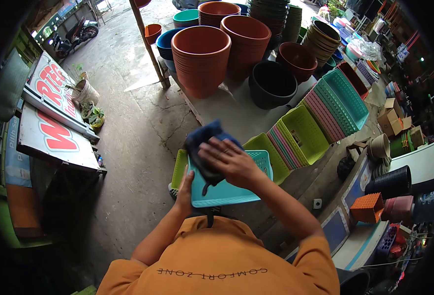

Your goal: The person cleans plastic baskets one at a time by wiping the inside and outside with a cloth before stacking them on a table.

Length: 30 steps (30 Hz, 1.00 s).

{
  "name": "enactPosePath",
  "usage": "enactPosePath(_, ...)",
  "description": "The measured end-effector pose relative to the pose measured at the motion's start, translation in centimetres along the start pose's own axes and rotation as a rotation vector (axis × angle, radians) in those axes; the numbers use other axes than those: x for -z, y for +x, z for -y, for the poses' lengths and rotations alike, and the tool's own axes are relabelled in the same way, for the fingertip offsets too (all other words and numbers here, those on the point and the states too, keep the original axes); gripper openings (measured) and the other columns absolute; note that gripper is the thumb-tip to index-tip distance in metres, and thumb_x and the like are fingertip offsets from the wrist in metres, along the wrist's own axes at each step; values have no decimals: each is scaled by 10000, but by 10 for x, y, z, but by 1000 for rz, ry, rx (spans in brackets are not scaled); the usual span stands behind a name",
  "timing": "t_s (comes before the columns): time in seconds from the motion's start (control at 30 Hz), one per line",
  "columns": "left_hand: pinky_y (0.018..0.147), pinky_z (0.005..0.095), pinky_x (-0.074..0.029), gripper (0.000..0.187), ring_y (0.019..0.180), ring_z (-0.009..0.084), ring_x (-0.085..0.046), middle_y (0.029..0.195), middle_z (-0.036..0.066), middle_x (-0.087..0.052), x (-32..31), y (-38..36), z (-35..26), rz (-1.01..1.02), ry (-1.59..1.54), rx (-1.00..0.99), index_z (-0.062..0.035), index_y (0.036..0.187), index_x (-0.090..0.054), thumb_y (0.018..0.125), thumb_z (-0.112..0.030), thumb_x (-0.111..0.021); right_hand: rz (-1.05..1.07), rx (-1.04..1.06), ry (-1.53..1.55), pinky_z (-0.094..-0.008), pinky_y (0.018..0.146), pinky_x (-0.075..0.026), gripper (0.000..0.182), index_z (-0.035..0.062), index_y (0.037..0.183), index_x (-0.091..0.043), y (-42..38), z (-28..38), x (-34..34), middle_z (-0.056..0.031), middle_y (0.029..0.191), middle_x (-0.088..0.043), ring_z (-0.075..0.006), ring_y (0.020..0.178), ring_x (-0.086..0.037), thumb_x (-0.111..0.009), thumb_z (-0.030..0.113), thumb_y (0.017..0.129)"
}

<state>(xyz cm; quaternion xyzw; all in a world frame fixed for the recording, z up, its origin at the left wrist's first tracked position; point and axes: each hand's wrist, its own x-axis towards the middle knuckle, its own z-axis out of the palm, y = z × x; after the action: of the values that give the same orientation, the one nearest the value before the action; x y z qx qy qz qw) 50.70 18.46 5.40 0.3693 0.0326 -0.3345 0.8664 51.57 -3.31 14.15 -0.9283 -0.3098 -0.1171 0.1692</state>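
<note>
A turquoise plastic basket [226, 195] is in front of my chest, tilted, with a green basket [179, 169] partly showing at its left. My left hand [186, 189] grips the turquoise basket's left edge. Across a dark blue cloth [208, 135] lies my right hand [229, 162], slightly blurred, its fingers pressing the cloth against the basket's upper left part. The cloth hides that part of the basket.
Stacked terracotta pots [200, 64] and a black pot [273, 86] stand on a low table [217, 105] ahead. Nested green baskets [303, 135] run diagonally to the right. Signboards [54, 130] are at the left, with potted plants [86, 93] beside them.
</note>
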Motion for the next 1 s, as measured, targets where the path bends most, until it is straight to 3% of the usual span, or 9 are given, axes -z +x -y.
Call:
enactPosePath(0.17, 1031, 350, -461, 674, 1294, 213, -492, 1449, 117, -428, 18, 4, 6, -76, 136, -4, -88, 1546, -205, 1013, -380, -497, 54, 242, -274, -428, 1237, -115, 596, 187, 1469, -458, -13, -34, -69, 29, 1557, -388, -148, 1483, -256, -505, 160, 876)
enactPosePath(0.27, 1003, 346, -476, 685, 1239, 201, -526, 1392, 112, -473, 20, 4, 4, -101, 66, 78, -88, 1546, -212, 1005, -385, -510, 43, 374, -560, -439, 1244, 36, 613, 217, 1479, -440, -15, -40, -77, 63, 1572, -353, -116, 1492, -216, -507, 209, 870)
enactPosePath(0.4, 955, 350, -505, 712, 1116, 192, -590, 1277, 112, -548, 17, -1, -13, -109, -30, 295, -97, 1543, -225, 983, -396, -547, 110, 412, -542, -418, 1248, -38, 603, 167, 1449, -488, -32, -54, -93, 71, 1547, -399, -109, 1478, -254, -532, 222, 850)
enactPosePath(0.5, 951, 355, -513, 725, 1117, 210, -603, 1275, 128, -561, 33, 5, -14, -151, 144, 182, -91, 1535, -246, 967, -401, -573, 177, 451, -512, -424, 1244, -59, 595, 138, 1463, -465, -57, -63, -105, 35, 1546, -409, -123, 1474, -275, -500, 187, 871)
enactPosePath(0.57, 971, 362, -501, 770, 1151, 226, -587, 1308, 139, -541, 34, 7, -25, -128, 149, 94, -80, 1542, -232, 948, -401, -603, 398, 103, -241, -437, 1235, -81, 605, 102, 1483, -429, -68, -59, -98, -10, 1553, -403, -139, 1480, -270, -461, 166, 882)
enactPosePath(0.6, 991, 368, -490, 816, 1185, 242, -570, 1340, 150, -521, 34, 8, -28, -112, 149, 2, -69, 1549, -218, 929, -401, -633, 400, 102, -241, -437, 1235, -81, 605, 102, 1483, -429, -72, -61, -99, -10, 1553, -403, -139, 1480, -270, -461, 166, 882)
enactPosePath(0.67, 1023, 375, -462, 878, 1224, 258, -540, 1373, 162, -491, 24, 3, -39, -179, 249, -32, -53, 1554, -194, 903, -412, -662, 477, -155, -283, -466, 1212, -149, 596, 55, 1454, -439, -77, -65, -105, -92, 1457, -519, -195, 1407, -413, -457, 191, 873)
enactPosePath(0.77, 1103, 386, -374, 1026, 1310, 289, -456, 1438, 186, -418, 20, 2, -39, -268, 393, -85, -20, 1563, -144, 834, -440, -731, 615, -363, -129, -501, 1167, -244, 528, 21, 1328, -550, -71, -59, -100, -167, 1247, -655, -273, 1215, -594, -502, 252, 856)
enactPosePath(1.0, 1111, 405, -352, 1038, 1321, 301, -425, 1459, 198, -373, 21, -5, -34, -256, 399, -208, -16, 1561, -145, 809, -421, -734, 834, -629, 254, -498, 1053, -377, 430, 63, 1237, -621, -54, -26, -85, -236, 1069, -686, -372, 1024, -653, -508, 303, 898)
